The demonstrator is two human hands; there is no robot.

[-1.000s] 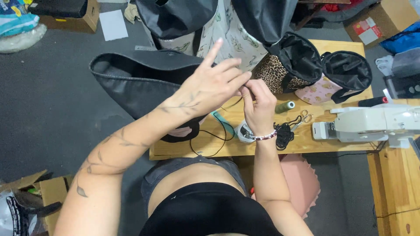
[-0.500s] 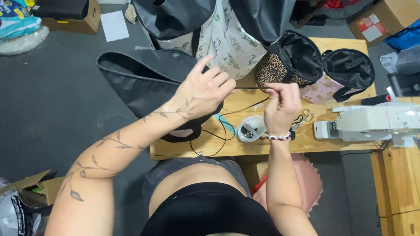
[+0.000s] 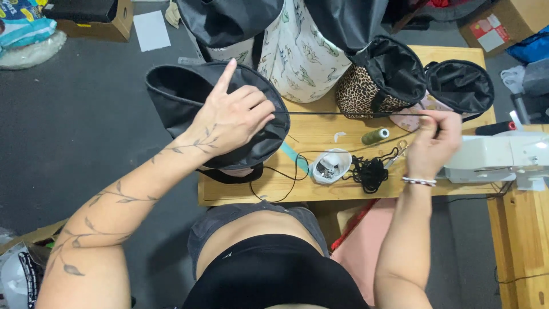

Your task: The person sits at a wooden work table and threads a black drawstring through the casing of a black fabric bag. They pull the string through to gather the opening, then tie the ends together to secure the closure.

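L hand [image 3: 231, 117] centre-left of frame, fingers pinched together on one end of a thin black cord [image 3: 349, 114], index finger sticking up; hand sits over the rim of a black fabric bag [image 3: 177, 91] that hangs off the table's left edge. R hand [image 3: 437, 140] at right-centre, fingertips clamped on the cord's other end. Cord runs taut and near-horizontal across the middle of the frame, above the wooden table [image 3: 320, 129].

Handling, judged: cord looks light, limp, prob slippery when slack, so pinch near the ends w/ fingertips and keep tension. Bag looks soft, floppy, light; take it by the stiffer rim.

Below the cord: olive thread spool [image 3: 374, 136], small clear tub [image 3: 330, 166], tangle of black cord [image 3: 370, 171]. White sewing machine [image 3: 497, 157] at right edge. Leopard-print bag [image 3: 366, 91] upper centre.
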